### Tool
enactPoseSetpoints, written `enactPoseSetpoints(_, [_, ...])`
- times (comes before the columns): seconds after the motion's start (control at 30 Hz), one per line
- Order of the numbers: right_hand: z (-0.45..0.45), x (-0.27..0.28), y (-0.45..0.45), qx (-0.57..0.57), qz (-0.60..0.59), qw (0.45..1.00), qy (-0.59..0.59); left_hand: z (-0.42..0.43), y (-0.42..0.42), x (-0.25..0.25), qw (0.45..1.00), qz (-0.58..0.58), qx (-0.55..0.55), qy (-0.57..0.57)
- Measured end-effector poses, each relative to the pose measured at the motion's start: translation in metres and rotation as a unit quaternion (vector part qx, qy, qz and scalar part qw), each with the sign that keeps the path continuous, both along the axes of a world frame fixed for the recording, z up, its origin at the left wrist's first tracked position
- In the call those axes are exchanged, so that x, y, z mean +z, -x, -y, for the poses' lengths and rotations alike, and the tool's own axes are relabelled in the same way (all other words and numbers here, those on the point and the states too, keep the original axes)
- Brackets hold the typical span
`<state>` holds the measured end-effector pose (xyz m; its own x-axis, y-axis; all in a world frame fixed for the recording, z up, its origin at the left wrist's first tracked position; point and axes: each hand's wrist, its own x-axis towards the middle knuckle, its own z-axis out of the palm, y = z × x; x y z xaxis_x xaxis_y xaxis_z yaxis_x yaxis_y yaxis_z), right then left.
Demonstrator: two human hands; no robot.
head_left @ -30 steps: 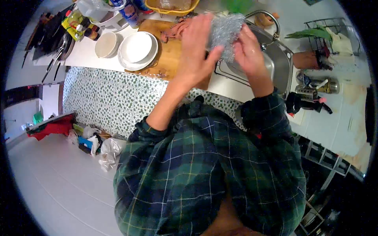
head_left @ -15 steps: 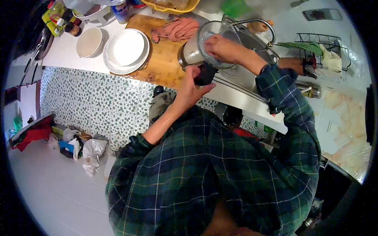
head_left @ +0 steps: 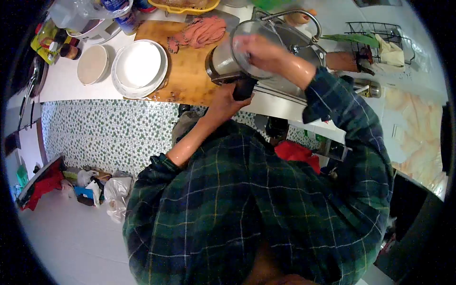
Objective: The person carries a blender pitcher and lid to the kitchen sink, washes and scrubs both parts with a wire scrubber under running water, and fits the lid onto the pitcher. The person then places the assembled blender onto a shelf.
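A clear blender jar (head_left: 223, 60) with a dark base ring and a black handle lies tilted on its side, its wide mouth towards the sink. My left hand (head_left: 226, 100) is closed around the black handle (head_left: 244, 89) from below. At the jar's mouth, my right hand (head_left: 261, 52) is smeared by motion. Its fingers do not show clearly, nor does anything they might hold. Just left of the jar, a crumpled pink cloth (head_left: 204, 32) lies on the wooden cutting board (head_left: 187, 71).
White stacked dishes (head_left: 138, 64) overlap the board's left side, beside a beige bowl (head_left: 93, 65). The sink (head_left: 297, 85) and its curved faucet (head_left: 311, 18) are to the right. Behind the board stands a yellow basket (head_left: 183, 7). A black wire rack (head_left: 375, 31) is farther right.
My right hand has shifted slightly at the jar's mouth and is now blurred. My left hand's fingers sit closer around the handle. The whole view has moved a little.
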<state>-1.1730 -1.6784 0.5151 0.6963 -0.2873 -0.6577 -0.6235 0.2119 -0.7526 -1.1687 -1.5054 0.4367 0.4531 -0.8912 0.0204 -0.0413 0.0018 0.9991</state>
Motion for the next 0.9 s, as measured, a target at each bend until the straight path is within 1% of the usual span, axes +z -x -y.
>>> enactPoseSetpoints(0.03, [0.009, -0.006, 0.001, -0.003, 0.000, 1.000, 0.000, 0.001, 0.003, -0.007, 1.000, 0.029, 0.009, -0.006])
enactPoseSetpoints(0.07, [0.022, -0.014, -0.002, 0.245, 0.063, 0.904, 0.344, 0.002, 0.001, -0.009, 0.998, 0.061, 0.019, -0.010])
enactPoseSetpoints(0.1, [0.030, -0.023, 0.000, 0.445, 0.109, 0.637, 0.620, 0.001, 0.002, -0.010, 0.998, 0.063, 0.016, -0.011])
enactPoseSetpoints(0.13, [0.017, -0.021, 0.005, 0.443, 0.108, 0.638, 0.621, 0.000, 0.002, -0.009, 0.999, 0.051, 0.010, -0.012])
enactPoseSetpoints(0.17, [-0.005, -0.015, 0.012, 0.313, 0.095, 0.857, 0.398, 0.003, 0.001, -0.009, 0.999, 0.038, 0.007, -0.010])
enactPoseSetpoints(0.2, [-0.017, -0.010, 0.017, 0.144, 0.070, 0.979, 0.127, 0.004, 0.002, -0.012, 0.999, 0.035, 0.006, -0.007])
enactPoseSetpoints(0.23, [-0.012, 0.010, 0.021, 0.269, 0.001, 0.941, 0.206, 0.004, 0.004, -0.017, 0.999, 0.042, 0.019, -0.001])
enactPoseSetpoints(0.27, [-0.003, 0.017, 0.039, 0.265, -0.005, 0.942, 0.205, 0.003, 0.007, -0.017, 0.998, 0.050, 0.032, 0.004])
enactPoseSetpoints(0.3, [0.012, 0.026, 0.053, 0.384, 0.023, 0.865, 0.324, 0.004, 0.005, -0.017, 0.998, 0.045, 0.031, 0.008])
enactPoseSetpoints(0.33, [0.026, 0.033, 0.059, 0.491, 0.052, 0.755, 0.431, 0.006, 0.003, -0.014, 0.999, 0.039, 0.030, 0.013])
enactPoseSetpoints(0.37, [0.038, 0.039, 0.059, 0.494, 0.052, 0.753, 0.430, 0.005, 0.002, -0.017, 0.998, 0.060, 0.033, 0.013])
enactPoseSetpoints(0.4, [0.054, 0.046, 0.053, 0.560, 0.041, 0.643, 0.520, 0.004, 0.001, -0.020, 0.996, 0.082, 0.036, 0.014])
enactPoseSetpoints(0.43, [0.066, 0.050, 0.045, 0.611, 0.028, 0.519, 0.597, 0.004, -0.001, -0.016, 0.996, 0.081, 0.036, 0.015])
enactPoseSetpoints(0.47, [0.070, 0.052, 0.031, 0.613, 0.028, 0.515, 0.598, 0.004, -0.006, -0.008, 0.998, 0.052, 0.017, 0.010])
enactPoseSetpoints(0.5, [0.072, 0.050, 0.013, 0.643, 0.104, 0.414, 0.635, 0.006, -0.009, -0.004, 1.000, 0.024, -0.002, 0.005])
enactPoseSetpoints(0.53, [0.072, 0.047, 0.001, 0.663, 0.177, 0.308, 0.659, 0.007, -0.008, -0.003, 1.000, 0.023, 0.000, 0.006])
enactPoseSetpoints(0.57, [0.071, 0.044, -0.007, 0.663, 0.178, 0.307, 0.659, 0.008, -0.010, -0.002, 1.000, 0.031, -0.004, 0.004])
enactPoseSetpoints(0.63, [0.071, 0.040, -0.022, 0.677, 0.232, 0.264, 0.647, 0.009, -0.015, -0.002, 0.999, 0.045, -0.005, 0.002])
enactPoseSetpoints(0.67, [0.075, 0.042, -0.023, 0.674, 0.232, 0.261, 0.651, 0.011, -0.017, -0.003, 0.997, 0.064, 0.027, 0.026])
enactPoseSetpoints(0.7, [0.075, 0.043, -0.013, 0.660, 0.201, 0.297, 0.660, 0.008, -0.011, -0.003, 0.995, 0.075, 0.050, 0.045])
enactPoseSetpoints(0.73, [0.077, 0.045, -0.007, 0.644, 0.171, 0.328, 0.669, 0.006, -0.010, -0.002, 0.995, 0.073, 0.048, 0.045])
enactPoseSetpoints(0.77, [0.078, 0.051, 0.002, 0.616, 0.152, 0.339, 0.695, 0.008, -0.015, -0.002, 0.993, 0.091, 0.074, 0.015])
enactPoseSetpoints(0.8, [0.081, 0.056, 0.008, 0.617, 0.152, 0.338, 0.694, 0.008, -0.017, -0.002, 0.990, 0.104, 0.095, -0.018])
enactPoseSetpoints(0.83, [0.079, 0.061, 0.014, 0.601, 0.138, 0.375, 0.692, 0.005, -0.022, 0.000, 0.997, 0.058, 0.052, -0.005])
enactPoseSetpoints(0.87, [0.078, 0.066, 0.018, 0.581, 0.123, 0.412, 0.691, 0.005, -0.019, -0.003, 0.997, 0.056, 0.049, -0.007])
enactPoseSetpoints(0.9, [0.078, 0.067, 0.014, 0.602, 0.113, 0.390, 0.687, 0.006, -0.015, -0.006, 0.997, 0.054, 0.046, -0.011])
